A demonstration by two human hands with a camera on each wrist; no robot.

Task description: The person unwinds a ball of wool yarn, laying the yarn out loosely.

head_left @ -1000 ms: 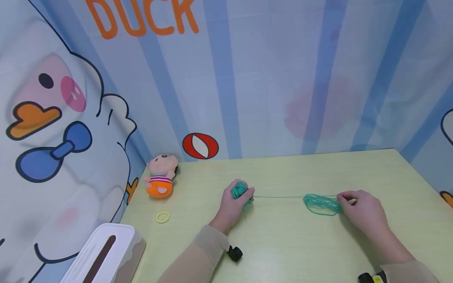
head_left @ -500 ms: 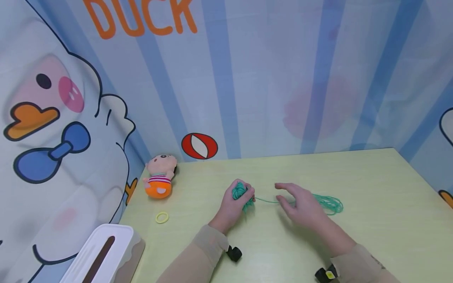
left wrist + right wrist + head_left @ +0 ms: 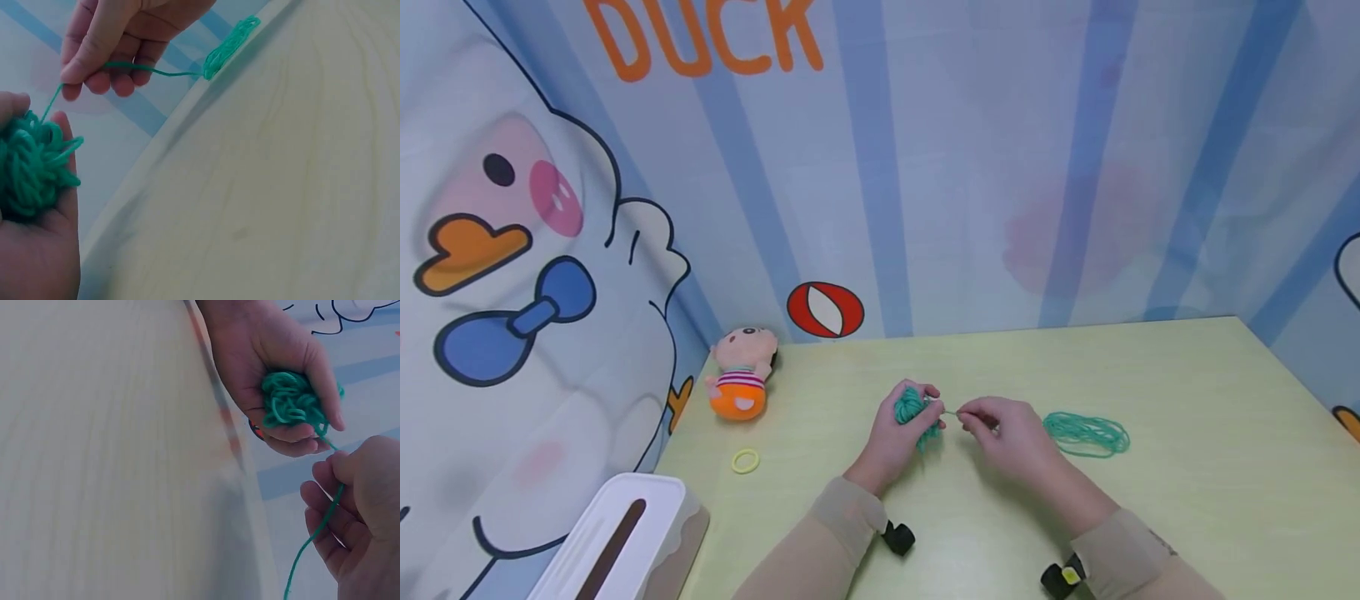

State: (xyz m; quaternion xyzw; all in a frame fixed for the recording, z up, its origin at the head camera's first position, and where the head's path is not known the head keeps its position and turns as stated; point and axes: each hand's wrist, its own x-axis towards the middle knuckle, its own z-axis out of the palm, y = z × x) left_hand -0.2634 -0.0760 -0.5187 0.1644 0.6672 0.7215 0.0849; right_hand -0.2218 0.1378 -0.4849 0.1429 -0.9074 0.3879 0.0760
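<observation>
Right hand point(image 3: 1011, 433) was gaping half a second ago, now it's pinching the green strand point(image 3: 147, 68). Left hand point(image 3: 889, 435) is still curled round the yarn bundle point(image 3: 290, 400).

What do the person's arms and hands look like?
The left beige fabric sleeve has a small black boxy device at its cuff; the right beige fabric sleeve has a black device with a yellow patch. The left hand and right hand are gloveless.
</observation>
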